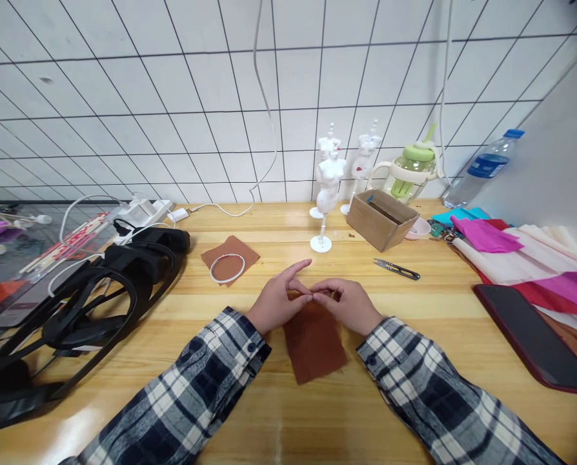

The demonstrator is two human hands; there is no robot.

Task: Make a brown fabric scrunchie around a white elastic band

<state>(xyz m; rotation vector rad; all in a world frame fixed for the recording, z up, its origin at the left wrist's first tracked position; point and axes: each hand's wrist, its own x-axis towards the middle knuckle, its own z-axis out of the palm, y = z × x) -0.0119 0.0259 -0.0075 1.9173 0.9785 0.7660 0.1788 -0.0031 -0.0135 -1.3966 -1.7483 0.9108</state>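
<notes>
A piece of brown cloth [316, 345] hangs or lies below my two hands at the middle of the table. My left hand [279, 298] pinches its upper edge between thumb and a finger, with the index finger stretched out. Close beside it, my right hand [347, 302] pinches the same edge, fingers curled, the fingertips of both hands nearly touching. Whether a needle or thread is between the fingertips is too small to tell. To the left lie more brown cloth pieces [248, 250] with a white ring [212, 270] on top. Thread snips [397, 268] rest to the right.
White mini dress forms [330, 181] stand behind my hands, near a cardboard box [380, 219]. A green-lidded cup [412, 171] and a water bottle [485, 169] are at the back right. Coloured fabrics [525, 252] and a phone [535, 336] lie right, black straps [124, 297] left.
</notes>
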